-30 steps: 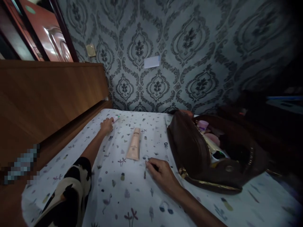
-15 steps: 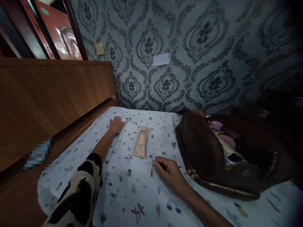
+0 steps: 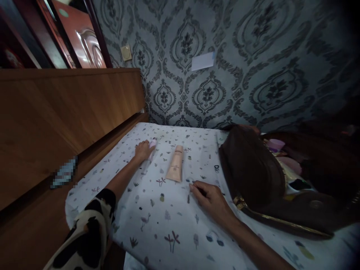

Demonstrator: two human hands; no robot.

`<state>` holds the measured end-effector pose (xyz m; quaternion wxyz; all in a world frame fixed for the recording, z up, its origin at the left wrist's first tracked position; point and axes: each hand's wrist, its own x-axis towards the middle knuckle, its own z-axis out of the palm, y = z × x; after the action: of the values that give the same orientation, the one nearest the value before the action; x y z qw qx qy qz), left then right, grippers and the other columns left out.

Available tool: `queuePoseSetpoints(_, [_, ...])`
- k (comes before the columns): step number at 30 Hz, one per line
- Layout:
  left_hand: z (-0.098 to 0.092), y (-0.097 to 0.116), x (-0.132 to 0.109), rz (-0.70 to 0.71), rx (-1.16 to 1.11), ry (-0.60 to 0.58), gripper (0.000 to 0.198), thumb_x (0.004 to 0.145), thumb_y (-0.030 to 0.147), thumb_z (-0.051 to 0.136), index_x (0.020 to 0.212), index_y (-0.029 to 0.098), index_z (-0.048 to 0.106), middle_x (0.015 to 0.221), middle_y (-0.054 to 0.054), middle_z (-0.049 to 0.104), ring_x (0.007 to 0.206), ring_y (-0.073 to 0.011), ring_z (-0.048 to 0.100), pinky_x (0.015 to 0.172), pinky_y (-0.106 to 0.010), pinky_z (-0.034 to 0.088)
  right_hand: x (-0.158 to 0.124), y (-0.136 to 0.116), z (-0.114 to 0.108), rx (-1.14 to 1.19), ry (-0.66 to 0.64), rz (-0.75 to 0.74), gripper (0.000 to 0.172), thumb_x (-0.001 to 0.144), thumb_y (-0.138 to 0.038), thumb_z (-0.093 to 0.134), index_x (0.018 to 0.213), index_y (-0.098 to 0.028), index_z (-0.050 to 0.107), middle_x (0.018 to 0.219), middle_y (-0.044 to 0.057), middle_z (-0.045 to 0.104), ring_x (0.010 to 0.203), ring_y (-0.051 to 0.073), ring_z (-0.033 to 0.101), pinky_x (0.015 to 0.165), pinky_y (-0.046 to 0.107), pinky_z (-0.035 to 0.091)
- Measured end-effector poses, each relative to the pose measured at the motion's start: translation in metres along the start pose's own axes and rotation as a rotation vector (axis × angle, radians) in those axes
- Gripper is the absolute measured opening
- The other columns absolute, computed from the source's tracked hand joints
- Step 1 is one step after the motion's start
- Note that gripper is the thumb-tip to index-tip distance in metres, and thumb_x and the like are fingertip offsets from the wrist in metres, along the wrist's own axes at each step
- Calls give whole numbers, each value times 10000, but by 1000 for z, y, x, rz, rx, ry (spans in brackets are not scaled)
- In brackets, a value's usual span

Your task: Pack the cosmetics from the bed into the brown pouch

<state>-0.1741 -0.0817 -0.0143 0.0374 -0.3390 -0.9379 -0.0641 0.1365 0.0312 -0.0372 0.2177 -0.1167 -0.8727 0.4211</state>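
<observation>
My left hand (image 3: 144, 151) is closed around a small pale pink bottle with a dark top (image 3: 153, 142), low over the printed sheet at the far left. The palm hides part of the bottle, which points away from me. To the right of it a beige squeeze tube (image 3: 175, 165) lies flat, its narrow capped end toward the wall. My right hand (image 3: 210, 198) rests on the sheet (image 3: 157, 240) just below and right of the tube, fingers curled together, with nothing visible in them. It does not touch the tube.
A dark brown bag (image 3: 253, 168) with a gold zipper gapes at the right, with a purple cup-like item (image 3: 275, 144) and other things inside. A wooden panel (image 3: 70, 108) borders the left. Patterned wallpaper (image 3: 185, 86) closes off the back.
The pink bottle has turned in my left hand from pointing sideways to pointing away, nearly in line with the tube. My right hand stays by the tube. The view has shifted slightly.
</observation>
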Motion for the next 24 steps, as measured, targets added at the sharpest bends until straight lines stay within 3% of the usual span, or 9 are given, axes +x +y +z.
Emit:
queuePoseSetpoints(4, [-5,3,17,3,14,-73,376,980,431,598,1235,155,615,1223,-100,647,1065,-229,653,918,-449,560,0,-1,-1,0,-1,-13,403,917,-427,436,576,-216,406,512,-31,387,503,122,391,512,254,305])
queuePoseSetpoints(9, [-15,2,20,88,95,-35,393,969,377,627,1302,173,586,1339,-113,590,1169,-261,610,981,-494,535,-1,2,0,-1,-2,-10,402,915,-439,427,584,-212,415,523,-31,381,512,118,386,509,249,295])
queuePoseSetpoints(15, [-22,1,8,186,131,-119,486,943,406,613,1360,182,500,1413,-154,539,1311,-321,509,1056,-502,456,-1,1,1,-10,1,-14,392,914,-421,434,585,-208,432,533,-32,381,520,117,381,518,248,294])
queuePoseSetpoints(20, [-21,3,-8,250,102,-242,724,921,609,508,1475,167,358,1563,-196,421,1459,-376,373,1127,-509,356,-1,2,1,-3,7,-28,393,917,-423,429,586,-211,425,513,-32,392,516,119,388,526,249,298])
queuePoseSetpoints(22, [-21,5,-19,268,84,-266,726,944,588,450,1507,150,317,1609,-205,354,1492,-378,324,1136,-500,340,-1,3,1,-2,4,-32,392,918,-422,433,589,-210,432,517,-31,390,523,121,389,527,248,297])
queuePoseSetpoints(24, [-23,6,-33,301,59,-278,654,953,503,450,1496,155,343,1598,-192,382,1448,-355,406,1101,-452,387,-1,4,1,0,6,-41,393,913,-424,435,584,-210,422,523,-33,379,526,118,379,530,248,293])
